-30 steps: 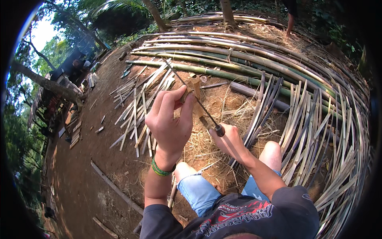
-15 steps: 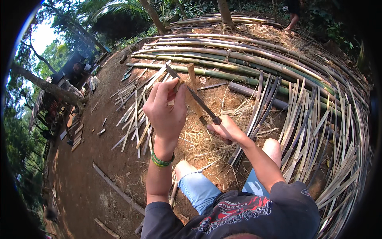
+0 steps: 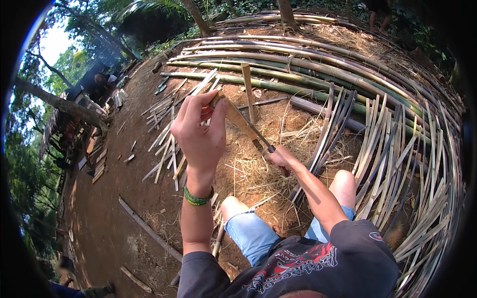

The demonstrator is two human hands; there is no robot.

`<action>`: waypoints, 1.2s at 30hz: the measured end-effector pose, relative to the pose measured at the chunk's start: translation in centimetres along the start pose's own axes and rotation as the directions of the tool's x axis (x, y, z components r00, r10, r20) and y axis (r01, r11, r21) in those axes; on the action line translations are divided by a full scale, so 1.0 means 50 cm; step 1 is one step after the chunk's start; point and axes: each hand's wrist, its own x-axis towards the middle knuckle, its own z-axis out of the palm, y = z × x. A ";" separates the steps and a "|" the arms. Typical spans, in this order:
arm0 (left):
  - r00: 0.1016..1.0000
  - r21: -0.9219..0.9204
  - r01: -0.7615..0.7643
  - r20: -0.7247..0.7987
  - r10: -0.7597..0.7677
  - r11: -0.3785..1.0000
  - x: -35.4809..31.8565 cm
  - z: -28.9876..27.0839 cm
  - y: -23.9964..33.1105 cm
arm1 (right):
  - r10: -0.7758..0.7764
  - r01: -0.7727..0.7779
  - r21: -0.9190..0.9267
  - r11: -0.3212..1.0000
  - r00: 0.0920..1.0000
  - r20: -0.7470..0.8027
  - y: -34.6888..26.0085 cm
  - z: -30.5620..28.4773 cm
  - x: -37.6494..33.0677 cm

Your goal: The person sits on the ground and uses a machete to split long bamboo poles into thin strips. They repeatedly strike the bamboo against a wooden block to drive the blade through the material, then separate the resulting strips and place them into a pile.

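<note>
My left hand point(image 3: 198, 131), raised in front of me, pinches the upper end of a flat tan bamboo strip point(image 3: 241, 123) between thumb and fingers. The strip slants down toward my right hand point(image 3: 281, 157). That hand is wrapped round the handle of a knife with a long, dark, narrow blade point(image 3: 259, 134). The blade lies along the strip's right side; its tip is hidden near my left fingertips. Just beyond, a wooden stake point(image 3: 247, 94) stands upright. Pale shavings point(image 3: 268, 174) cover the ground below my hands.
Long bamboo poles point(image 3: 308, 62) lie across the far side. Many split strips point(image 3: 382, 159) are heaped at the right, and shorter slats point(image 3: 166, 154) are scattered beyond my left arm. A thin pole point(image 3: 149, 231) lies at left. Another person's legs point(image 3: 380, 22) show at the far right.
The knife has drawn back toward me, so its tip no longer sticks out past my left fingers. My left hand has shifted slightly left. Part of another person now shows at the lower left.
</note>
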 end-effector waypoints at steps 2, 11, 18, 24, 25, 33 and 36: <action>1.000 0.003 0.010 -0.010 -0.010 1.000 0.005 -0.002 -0.002 | 0.184 -0.322 0.422 0.847 0.924 0.336 -0.062 -0.047 0.006; 0.975 0.020 0.025 -0.223 -0.020 0.999 0.080 -0.054 0.075 | -0.294 0.231 -0.468 0.853 0.954 -0.066 -0.174 0.037 -0.137; 0.995 0.022 0.089 -0.048 -0.088 0.996 0.113 -0.043 -0.011 | -0.126 0.079 -0.468 0.880 0.990 -0.070 0.079 0.071 -0.041; 0.998 0.152 0.060 -0.035 -0.055 0.987 0.140 -0.054 -0.066 | 0.350 -0.502 0.292 0.814 0.825 0.443 0.020 0.020 0.030; 0.998 0.164 0.064 -0.037 -0.059 0.984 0.140 -0.054 -0.071 | 0.317 -0.358 0.105 0.928 0.905 0.285 0.021 0.029 0.022; 0.991 0.083 0.108 -0.089 -0.101 0.991 0.109 -0.088 -0.072 | -0.168 0.104 -0.368 0.924 0.975 -0.146 0.123 0.135 -0.006; 0.995 0.074 0.101 -0.032 -0.099 0.992 0.113 -0.096 -0.071 | -0.078 -0.015 -0.443 0.897 0.978 -0.192 0.267 0.146 0.068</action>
